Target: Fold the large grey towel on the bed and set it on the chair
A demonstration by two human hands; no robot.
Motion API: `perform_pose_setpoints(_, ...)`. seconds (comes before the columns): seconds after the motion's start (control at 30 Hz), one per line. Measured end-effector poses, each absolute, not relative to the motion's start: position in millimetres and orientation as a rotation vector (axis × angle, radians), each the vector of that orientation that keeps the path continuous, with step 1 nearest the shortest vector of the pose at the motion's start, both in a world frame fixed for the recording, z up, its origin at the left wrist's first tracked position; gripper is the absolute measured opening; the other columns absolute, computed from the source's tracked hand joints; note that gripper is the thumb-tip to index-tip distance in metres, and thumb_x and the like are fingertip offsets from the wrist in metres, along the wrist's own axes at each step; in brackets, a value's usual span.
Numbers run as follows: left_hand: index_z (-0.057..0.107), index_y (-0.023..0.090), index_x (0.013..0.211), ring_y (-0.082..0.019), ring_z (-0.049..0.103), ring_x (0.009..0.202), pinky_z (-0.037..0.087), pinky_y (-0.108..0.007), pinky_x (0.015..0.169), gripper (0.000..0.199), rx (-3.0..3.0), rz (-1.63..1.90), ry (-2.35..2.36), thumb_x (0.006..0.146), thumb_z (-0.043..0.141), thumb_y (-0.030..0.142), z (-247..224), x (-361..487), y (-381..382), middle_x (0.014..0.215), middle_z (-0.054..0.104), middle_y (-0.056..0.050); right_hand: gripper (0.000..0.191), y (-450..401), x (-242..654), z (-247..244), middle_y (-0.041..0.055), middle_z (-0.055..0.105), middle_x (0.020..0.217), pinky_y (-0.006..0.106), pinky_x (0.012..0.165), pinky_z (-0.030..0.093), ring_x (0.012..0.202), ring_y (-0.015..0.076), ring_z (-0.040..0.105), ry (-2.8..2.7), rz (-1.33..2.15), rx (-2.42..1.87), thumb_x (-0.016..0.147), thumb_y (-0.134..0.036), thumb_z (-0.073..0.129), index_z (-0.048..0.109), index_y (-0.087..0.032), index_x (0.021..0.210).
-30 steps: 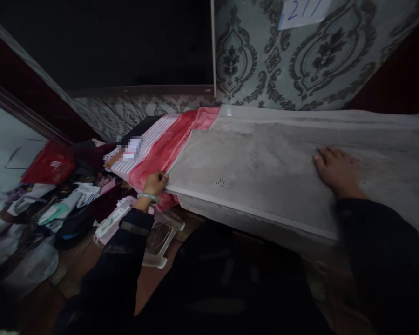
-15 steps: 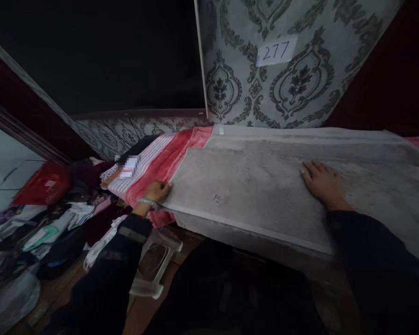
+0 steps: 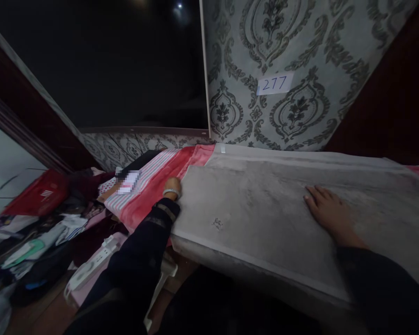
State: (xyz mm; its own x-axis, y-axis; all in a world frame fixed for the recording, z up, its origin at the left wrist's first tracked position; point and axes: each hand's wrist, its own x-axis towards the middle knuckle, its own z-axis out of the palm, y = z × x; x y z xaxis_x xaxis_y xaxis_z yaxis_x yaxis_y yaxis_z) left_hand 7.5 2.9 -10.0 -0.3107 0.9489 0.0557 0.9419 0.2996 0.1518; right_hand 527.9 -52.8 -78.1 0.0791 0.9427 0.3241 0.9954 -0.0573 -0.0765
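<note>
A grey plush cloth [image 3: 258,218] with a small dark motif lies spread over the surface before me, its front edge hanging down. My left hand [image 3: 173,185], a bracelet at its wrist, is closed at the cloth's left edge, beside the red blanket [image 3: 160,186]. The fingertips of that hand are hidden. Flat on the grey cloth, to the right of its middle, rests my right hand [image 3: 330,211], with the fingers extended and nothing held. Beneath the grey cloth, a paler layer [image 3: 282,156] shows along the back.
A dark screen [image 3: 125,70] hangs at the back left, beside patterned wallpaper with a paper label [image 3: 275,83]. Piled clothes [image 3: 38,251] and a red bag [image 3: 38,193] lie at left. A power strip [image 3: 92,267] and a pale stool [image 3: 160,284] are below my left arm.
My left hand has moved from the cloth's front left corner back along its left edge. My right hand stays flat on the cloth. The view has tilted upward.
</note>
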Motion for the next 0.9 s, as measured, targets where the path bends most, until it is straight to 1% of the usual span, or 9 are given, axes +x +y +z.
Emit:
perform_pose_setpoints(0.13,0.072,0.004,0.108,-0.034,0.070,0.106,0.052,-0.038,0.085,0.041,1.850,0.250,2.550,0.098,0.039,0.026,-1.9,6.0,2.4,0.110,0.070,-0.029,0.061,-48.4,529.8,-83.1,0.0137,0.052,0.149,0.052,0.109,0.039,0.137,0.0320,0.046,-1.903,-0.278,-2.069,0.101,-0.047,0.021,0.054,-0.018,0.143)
perform_pose_setpoints(0.2,0.070,0.006,0.118,-0.034,0.064,0.117,0.050,-0.039,0.095,0.042,1.964,0.282,2.499,0.098,0.041,0.030,6.1,20.1,10.3,0.122,0.068,-0.027,0.058,-46.9,529.3,-83.9,0.0124,0.053,0.148,0.052,0.108,0.040,0.137,0.0313,0.046,-1.885,-0.291,-2.066,0.101,-0.045,0.023,0.055,-0.020,0.142)
perform_pose_setpoints(0.3,0.057,0.018,0.141,-0.029,0.042,0.143,0.033,-0.040,0.117,0.050,2.309,0.289,2.203,0.098,0.046,0.040,8.6,54.0,25.6,0.151,0.051,-0.014,0.056,-45.7,528.0,-82.6,0.0106,0.053,0.149,0.052,0.109,0.041,0.138,0.0301,0.045,-1.883,-0.283,-2.073,0.101,-0.044,0.024,0.055,-0.021,0.142)
perform_pose_setpoints(0.37,0.045,0.025,0.151,-0.028,0.028,0.151,0.022,-0.048,0.123,0.056,2.457,0.194,1.994,0.099,0.044,0.045,1.5,72.2,33.7,0.162,0.036,-0.009,0.056,-45.7,527.1,-80.9,0.0100,0.052,0.149,0.051,0.109,0.040,0.138,0.0294,0.045,-1.882,-0.277,-2.084,0.101,-0.044,0.024,0.055,-0.021,0.143)
perform_pose_setpoints(0.43,0.037,0.026,0.156,-0.030,0.021,0.153,0.019,-0.056,0.122,0.059,2.427,0.078,1.958,0.101,0.037,0.047,-9.5,79.0,39.4,0.166,0.028,-0.008,0.056,-46.1,526.2,-79.3,0.0099,0.052,0.150,0.050,0.110,0.039,0.139,0.0289,0.044,-1.877,-0.282,-2.089,0.102,-0.043,0.024,0.054,-0.021,0.143)
perform_pose_setpoints(0.6,0.032,0.027,0.158,-0.031,0.017,0.154,0.022,-0.058,0.120,0.063,2.232,0.041,2.175,0.100,0.028,0.051,-27.5,61.7,52.3,0.167,0.024,-0.007,0.054,-46.1,524.0,-75.1,0.0085,0.050,0.152,0.049,0.112,0.037,0.140,0.0284,0.043,-1.879,-0.271,-2.097,0.102,-0.040,0.026,0.054,-0.022,0.144)
perform_pose_setpoints(0.77,0.034,0.023,0.157,-0.031,0.021,0.153,0.027,-0.057,0.119,0.064,2.209,0.062,2.226,0.099,0.025,0.051,-27.9,55.2,61.3,0.166,0.025,-0.008,0.054,-46.6,519.9,-65.9,0.0106,0.044,0.156,0.047,0.115,0.032,0.144,0.0278,0.038,-1.851,-0.224,-2.149,0.103,-0.039,0.029,0.050,-0.018,0.148)
perform_pose_setpoints(0.83,0.038,0.026,0.155,-0.032,0.025,0.152,0.031,-0.057,0.116,0.062,2.241,0.111,2.221,0.100,0.028,0.051,-26.8,57.1,59.4,0.165,0.030,-0.008,0.054,-48.3,516.4,-61.9,0.0129,0.041,0.158,0.050,0.116,0.029,0.145,0.0290,0.035,-1.795,-0.233,-2.208,0.103,-0.039,0.029,0.049,-0.017,0.148)
perform_pose_setpoints(0.9,0.045,0.029,0.150,-0.034,0.033,0.148,0.035,-0.057,0.114,0.056,2.308,0.158,2.195,0.099,0.039,0.051,-23.6,59.6,54.2,0.161,0.038,-0.009,0.054,-50.1,512.8,-58.4,0.0143,0.040,0.158,0.053,0.116,0.027,0.146,0.0304,0.033,-1.739,-0.246,-2.276,0.104,-0.039,0.028,0.048,-0.017,0.149)
